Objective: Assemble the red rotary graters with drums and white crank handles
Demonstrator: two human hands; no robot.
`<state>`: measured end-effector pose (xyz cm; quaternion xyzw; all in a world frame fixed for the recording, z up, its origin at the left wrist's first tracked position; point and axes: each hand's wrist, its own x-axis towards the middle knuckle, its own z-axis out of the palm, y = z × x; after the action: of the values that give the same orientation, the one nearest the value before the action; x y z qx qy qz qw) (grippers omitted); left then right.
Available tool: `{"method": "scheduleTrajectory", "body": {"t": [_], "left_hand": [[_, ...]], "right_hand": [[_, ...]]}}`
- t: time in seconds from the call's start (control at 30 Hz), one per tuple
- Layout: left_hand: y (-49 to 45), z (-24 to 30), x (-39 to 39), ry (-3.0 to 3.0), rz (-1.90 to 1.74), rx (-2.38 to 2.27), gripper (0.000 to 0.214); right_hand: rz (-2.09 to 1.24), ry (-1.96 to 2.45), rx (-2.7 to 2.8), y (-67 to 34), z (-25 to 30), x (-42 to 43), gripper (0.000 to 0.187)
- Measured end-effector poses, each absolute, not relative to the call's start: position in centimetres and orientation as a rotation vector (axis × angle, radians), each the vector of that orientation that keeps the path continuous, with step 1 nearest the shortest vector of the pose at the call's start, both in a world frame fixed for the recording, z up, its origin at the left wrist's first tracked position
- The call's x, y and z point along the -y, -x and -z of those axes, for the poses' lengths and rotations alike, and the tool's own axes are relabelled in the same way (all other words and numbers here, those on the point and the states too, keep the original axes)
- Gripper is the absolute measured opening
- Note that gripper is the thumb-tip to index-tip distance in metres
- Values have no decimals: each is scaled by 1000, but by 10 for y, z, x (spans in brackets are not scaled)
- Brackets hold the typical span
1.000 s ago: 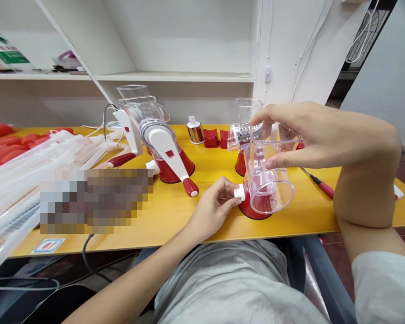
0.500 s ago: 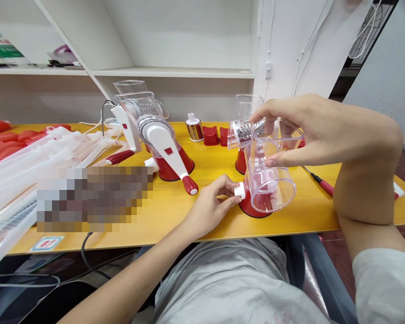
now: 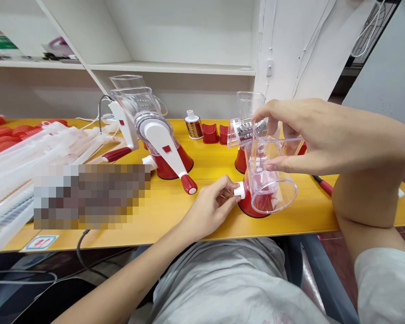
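Note:
A clear plastic rotary grater housing (image 3: pixel 275 195) stands on a red base (image 3: pixel 251 208) near the table's front edge. My right hand (image 3: pixel 310 135) grips the housing from above, thumb on the near side and fingers over the top, partly hidden behind the clear plastic. Low on the left, my left hand (image 3: pixel 209 207) pinches the white knob (image 3: pixel 239 191) on the side of the base between thumb and fingers. Just behind stands another clear grater body with a metal drum (image 3: pixel 248 129) in it.
Rotary graters with white cranks (image 3: pixel 167 148) stand to the left on the yellow table (image 3: pixel 175 216). A loose grater drum (image 3: pixel 193 127) and red plastic pieces (image 3: pixel 210 133) lie at the back. Clear plastic bags (image 3: pixel 27 166) cover the left side. A red-handled tool (image 3: pixel 323 185) lies beside my right forearm.
The camera view has shifted slightly. Both hands keep their hold on the knob and the housing, with hardly any visible movement.

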<state>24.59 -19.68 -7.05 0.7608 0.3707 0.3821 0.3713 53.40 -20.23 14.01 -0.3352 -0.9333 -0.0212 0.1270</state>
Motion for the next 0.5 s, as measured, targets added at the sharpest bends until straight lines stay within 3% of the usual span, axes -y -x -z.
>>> {"method": "scheduleTrajectory", "body": {"t": [0.5], "left_hand": [[-246,56,200,-1984,-892,-948,19]], "right_hand": [[59,1042,2702,-529,-138,210,52]]}}
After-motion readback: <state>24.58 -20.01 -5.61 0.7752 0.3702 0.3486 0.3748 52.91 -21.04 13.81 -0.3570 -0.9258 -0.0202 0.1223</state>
